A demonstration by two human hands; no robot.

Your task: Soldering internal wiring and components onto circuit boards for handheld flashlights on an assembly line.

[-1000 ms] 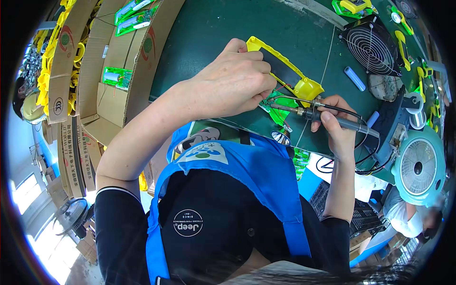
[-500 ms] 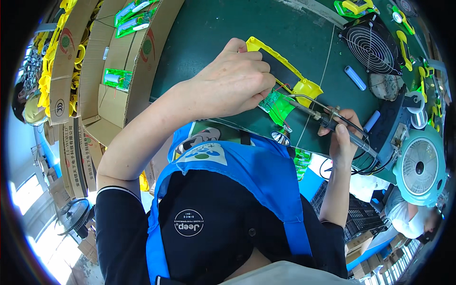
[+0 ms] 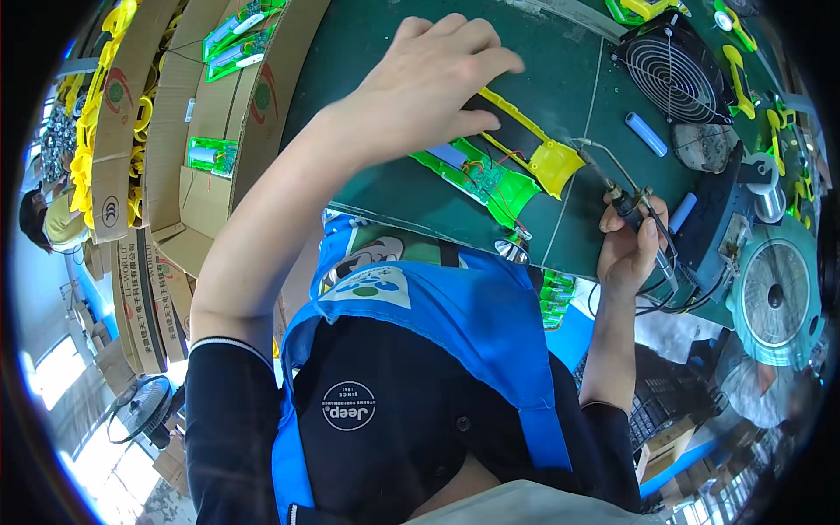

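My left hand [image 3: 433, 87] hovers over the green bench with its fingers spread and nothing in them. Below it lies a green plastic lamp housing [image 3: 516, 194], holding a small circuit board [image 3: 481, 178] with red wires and a blue battery cell [image 3: 449, 155] partly covered by my hand. A shiny reflector [image 3: 511, 251] hangs at the housing's near end, by the bench edge. Beside it rests a yellow plastic housing [image 3: 556, 166]. My right hand [image 3: 632, 245] grips a soldering iron [image 3: 623, 203] with a thin curved feed tube; its tip is above the yellow part's right end, apart from the board.
A black fan with a wire guard [image 3: 672, 79] and a loose blue cell [image 3: 646, 134] are at the far right. Nearer stand a solder spool [image 3: 770, 199] and a teal fan [image 3: 779, 297]. On the left, a cardboard box [image 3: 254, 114] holds several green housings.
My left hand has lifted off the green housing and opened, moving up and away. The soldering iron has drawn back to the right from the circuit board.
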